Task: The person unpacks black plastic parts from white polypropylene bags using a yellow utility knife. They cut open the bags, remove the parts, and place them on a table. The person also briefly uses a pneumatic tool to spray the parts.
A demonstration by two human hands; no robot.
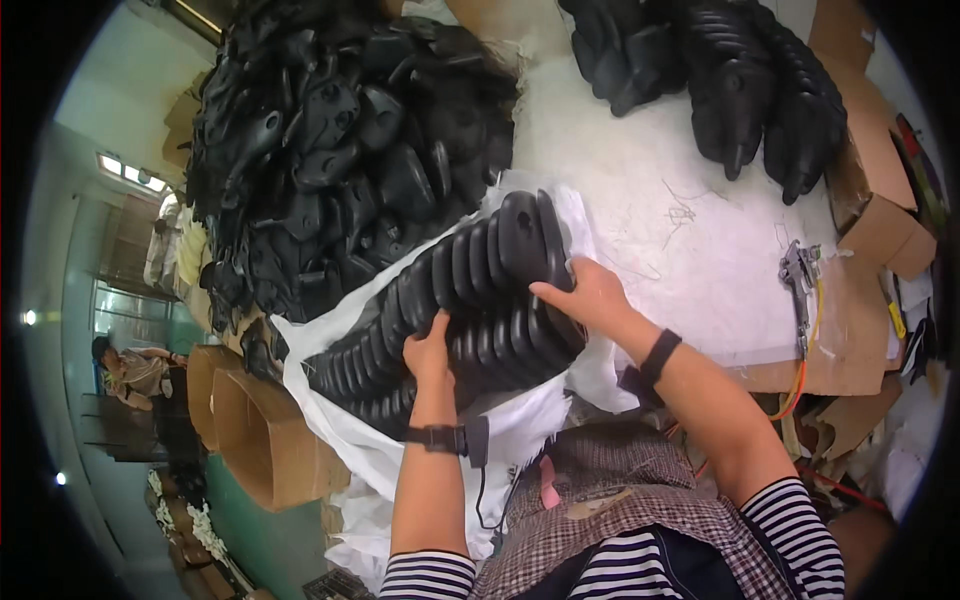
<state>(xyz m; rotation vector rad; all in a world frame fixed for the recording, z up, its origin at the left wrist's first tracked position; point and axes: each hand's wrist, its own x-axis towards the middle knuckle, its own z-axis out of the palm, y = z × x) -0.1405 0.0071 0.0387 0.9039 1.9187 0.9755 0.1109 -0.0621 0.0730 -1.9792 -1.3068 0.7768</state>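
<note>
Two rows of nested black moulded parts [470, 262] lie in front of me on a white woven sheet [325, 418], which wraps up around their sides. With its thumb up on the near row, my left hand [430, 352] closes over the parts, most of its fingers hidden among them. At the right end of the stack, my right hand [592, 298] grips the end parts, thumb over the top and the other fingers partly out of sight. Both wrists wear black bands.
A large heap of loose black parts [340, 150] rises at the far left. More nested stacks [735, 90] lie at the far right of the white table [650, 220]. An air blow gun [798, 275] with an orange hose rests at right. Cardboard boxes [265, 440] stand at left; a person [145, 372] is beyond.
</note>
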